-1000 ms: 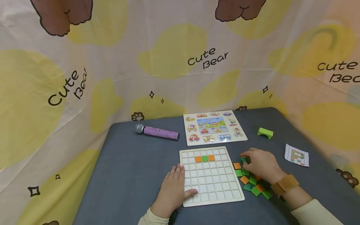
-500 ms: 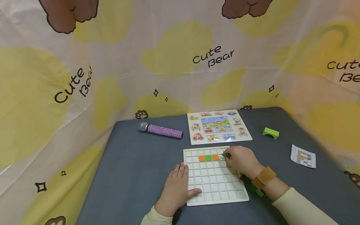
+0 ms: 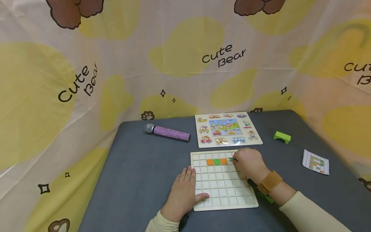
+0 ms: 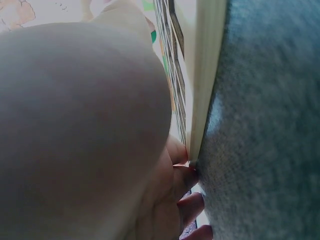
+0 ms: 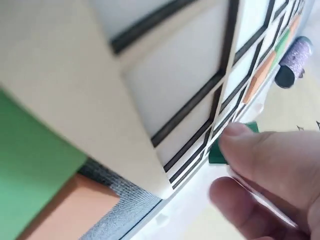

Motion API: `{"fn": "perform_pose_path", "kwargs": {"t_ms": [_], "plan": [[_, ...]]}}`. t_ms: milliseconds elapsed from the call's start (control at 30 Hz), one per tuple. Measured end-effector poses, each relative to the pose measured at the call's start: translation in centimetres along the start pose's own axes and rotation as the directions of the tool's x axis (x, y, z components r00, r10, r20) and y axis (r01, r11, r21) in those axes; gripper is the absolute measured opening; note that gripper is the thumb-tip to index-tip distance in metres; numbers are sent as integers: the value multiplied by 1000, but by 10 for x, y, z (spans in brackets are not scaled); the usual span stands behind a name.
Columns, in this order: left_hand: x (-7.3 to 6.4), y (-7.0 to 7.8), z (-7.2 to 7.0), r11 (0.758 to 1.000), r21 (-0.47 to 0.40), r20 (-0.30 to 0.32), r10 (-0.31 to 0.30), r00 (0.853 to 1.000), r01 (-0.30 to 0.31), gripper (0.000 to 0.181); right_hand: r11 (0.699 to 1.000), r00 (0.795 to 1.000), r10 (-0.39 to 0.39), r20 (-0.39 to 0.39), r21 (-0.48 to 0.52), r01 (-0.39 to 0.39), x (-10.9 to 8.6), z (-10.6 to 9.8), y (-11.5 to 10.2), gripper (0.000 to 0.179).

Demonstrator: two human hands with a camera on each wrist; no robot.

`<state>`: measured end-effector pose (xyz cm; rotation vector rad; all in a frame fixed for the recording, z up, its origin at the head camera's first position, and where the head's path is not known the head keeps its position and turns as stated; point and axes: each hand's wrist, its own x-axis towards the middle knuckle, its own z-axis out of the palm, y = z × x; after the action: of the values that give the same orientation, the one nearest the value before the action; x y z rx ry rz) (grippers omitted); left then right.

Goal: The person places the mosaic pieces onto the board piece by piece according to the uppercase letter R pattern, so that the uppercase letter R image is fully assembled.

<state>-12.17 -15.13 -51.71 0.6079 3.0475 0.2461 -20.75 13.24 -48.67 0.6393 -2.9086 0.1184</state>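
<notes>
A white grid board (image 3: 220, 184) with a pale frame lies in front of me. In its second row sit an orange tile (image 3: 210, 162), a green tile (image 3: 217, 161) and another orange tile (image 3: 223, 161). My left hand (image 3: 180, 196) rests along the board's left edge, fingers straight and thumb over the grid. My right hand (image 3: 251, 163) pinches a dark green tile (image 5: 217, 155) between thumb and fingers. It holds this tile close over the grid, just right of the placed row. In the head view the tile appears as a thin dark sliver.
Loose green tiles (image 3: 269, 199) lie right of the board, mostly behind the right forearm. Behind the board is a vehicle picture puzzle (image 3: 225, 141). A purple toy microphone (image 3: 171, 132), a green arch block (image 3: 282, 137) and a pattern card (image 3: 316, 162) lie around it.
My right hand has gone from the loose tile pile left to the board's upper right, carrying the dark green tile. My left hand stays at the board's edge. The head view has shifted slightly.
</notes>
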Motion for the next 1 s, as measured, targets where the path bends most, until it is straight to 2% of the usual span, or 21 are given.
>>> {"fn": "perform_pose_path", "kwargs": {"t_ms": [67,233,300,400,600,733,833,900,1000], "plan": [[1,0,0,1000,9,-8,4,1000,-4,109,1000,1000,16,3,-17,-16,0,-1,-1,6],[3,3,-2,1000,7,1,-1,1000,1,109,997,988,66,137,31,-71,1,-4,-6,10],[3,5,-4,1000,0,13,-1,1000,1,109,993,982,88,168,67,-100,-1,-6,-6,13],[5,7,-5,1000,3,19,3,1000,-3,109,991,987,74,145,99,-89,-4,-8,-4,13],[7,6,-3,999,30,-15,19,1000,-18,108,991,996,-39,75,129,29,-3,-5,1,20],[5,2,4,1000,27,-20,14,1000,-13,109,989,995,-75,68,132,66,1,2,2,24],[3,1,6,1000,4,-14,1,1000,-1,110,986,992,-104,77,138,92,0,4,3,18],[2,1,5,1000,-13,-8,0,1000,0,110,985,993,-91,77,151,79,-4,4,5,16],[1,2,1,1000,-22,-2,-1,1000,1,109,981,998,-8,63,195,-5,-14,-3,12,21]]}}
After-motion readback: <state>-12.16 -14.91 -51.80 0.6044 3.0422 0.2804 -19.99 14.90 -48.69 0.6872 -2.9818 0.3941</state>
